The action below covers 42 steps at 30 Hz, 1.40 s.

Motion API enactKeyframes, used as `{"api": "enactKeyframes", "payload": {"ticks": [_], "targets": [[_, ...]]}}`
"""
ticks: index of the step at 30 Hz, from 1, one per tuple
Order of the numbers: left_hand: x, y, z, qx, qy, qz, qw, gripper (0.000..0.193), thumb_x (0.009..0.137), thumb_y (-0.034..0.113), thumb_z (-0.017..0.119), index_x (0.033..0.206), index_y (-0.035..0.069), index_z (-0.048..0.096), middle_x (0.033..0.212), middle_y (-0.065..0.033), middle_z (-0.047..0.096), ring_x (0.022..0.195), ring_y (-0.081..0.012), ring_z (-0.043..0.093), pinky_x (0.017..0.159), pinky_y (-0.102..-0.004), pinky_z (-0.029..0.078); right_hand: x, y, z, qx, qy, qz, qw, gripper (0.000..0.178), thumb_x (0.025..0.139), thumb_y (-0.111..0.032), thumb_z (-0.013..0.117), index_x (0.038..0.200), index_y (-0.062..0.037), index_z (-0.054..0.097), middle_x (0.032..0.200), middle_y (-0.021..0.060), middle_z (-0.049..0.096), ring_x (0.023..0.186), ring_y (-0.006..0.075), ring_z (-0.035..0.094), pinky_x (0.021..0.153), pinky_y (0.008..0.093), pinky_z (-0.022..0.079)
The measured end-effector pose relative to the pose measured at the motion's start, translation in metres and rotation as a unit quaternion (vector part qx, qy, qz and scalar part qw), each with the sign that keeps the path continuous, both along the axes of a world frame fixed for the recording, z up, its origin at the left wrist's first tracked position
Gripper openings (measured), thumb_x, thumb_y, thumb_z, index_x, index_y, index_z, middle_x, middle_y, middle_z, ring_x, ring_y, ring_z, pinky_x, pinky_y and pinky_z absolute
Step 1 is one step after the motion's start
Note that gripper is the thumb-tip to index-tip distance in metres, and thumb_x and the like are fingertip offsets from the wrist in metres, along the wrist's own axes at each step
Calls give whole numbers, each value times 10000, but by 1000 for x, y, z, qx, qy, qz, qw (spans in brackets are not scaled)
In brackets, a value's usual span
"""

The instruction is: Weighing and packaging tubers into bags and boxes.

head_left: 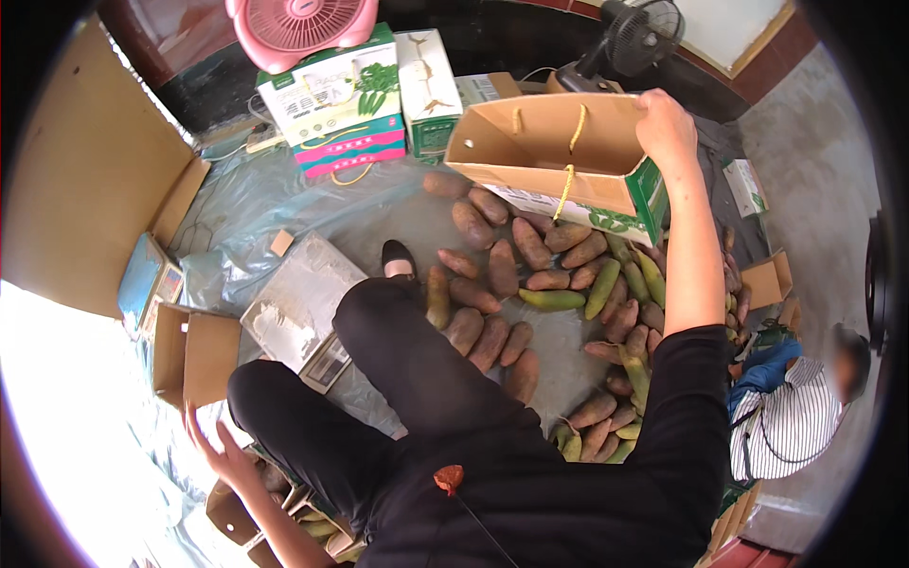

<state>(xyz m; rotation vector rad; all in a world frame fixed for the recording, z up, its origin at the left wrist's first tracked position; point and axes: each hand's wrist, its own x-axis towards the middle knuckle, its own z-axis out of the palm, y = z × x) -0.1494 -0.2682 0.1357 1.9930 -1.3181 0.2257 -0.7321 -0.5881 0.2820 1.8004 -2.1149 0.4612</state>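
Note:
My right hand (666, 128) grips the upper right corner of an open cardboard gift box (540, 142) with yellow rope handles and a green-and-white printed side. It is tilted, its mouth showing a bare brown inside, above loose brown tubers (502, 268) that look like sweet potatoes. Long green vegetables (601, 289) lie among them on the floor. My left hand (227, 459) has its fingers spread, holding nothing, beside an open brown carton (210, 355). Below that hand, partly covered by my arm, more open cartons (232, 516) hold produce.
A platform scale (303, 289) with a worn metal top stands left of my knees. At the back are a pink fan (303, 24), stacked printed boxes (331, 104) and a black fan (639, 38). A person in a striped shirt (786, 417) is at right. Plastic sheeting (227, 208) covers the floor.

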Motion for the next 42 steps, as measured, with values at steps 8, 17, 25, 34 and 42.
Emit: {"api": "enactKeyframes", "payload": {"ticks": [8, 17, 25, 34, 42], "targets": [[-73, -128, 51, 131, -88, -158, 975, 742, 673, 97, 747, 1345, 84, 433, 1350, -100, 465, 1343, -331, 304, 1112, -503, 177, 120, -31, 1, -44, -51, 319, 945, 284, 802, -63, 497, 1047, -70, 640, 1066, 110, 643, 964, 300, 625, 856, 379, 489], [-55, -145, 46, 170, 55, -177, 968, 125, 733, 97, 715, 848, 50, 702, 783, -129, 661, 699, -282, 644, 651, -334, 497, 250, -57, 6, 82, -182, 526, 827, 298, 802, -112, 558, 1077, -44, 648, 1085, 238, 617, 1011, 329, 606, 883, 391, 467], [-8, -146, 4, 286, 222, -112, 926, 305, 704, 140, 699, 995, 51, 693, 777, -127, 689, 697, -198, 665, 673, -317, 502, 224, -55, -103, 175, -333, 447, 812, 289, 872, -127, 574, 1136, -11, 599, 1047, 118, 656, 947, 186, 626, 833, 303, 478], [-11, -135, -3, 361, 99, -45, 926, 293, 710, 182, 705, 994, 107, 703, 788, -114, 688, 709, -239, 667, 688, -337, 507, 94, 40, -245, 344, -414, 257, 802, 321, 834, -69, 582, 1139, 32, 585, 1044, 141, 663, 975, 195, 623, 848, 301, 477], [-35, -128, 1, 321, 199, -96, 921, 270, 727, 180, 702, 979, 83, 696, 792, -131, 683, 703, -235, 663, 676, -341, 503, 176, 49, -195, 287, -431, 280, 808, 341, 796, -146, 682, 1106, -18, 617, 964, 108, 655, 814, 143, 617, 726, 292, 497]]}}
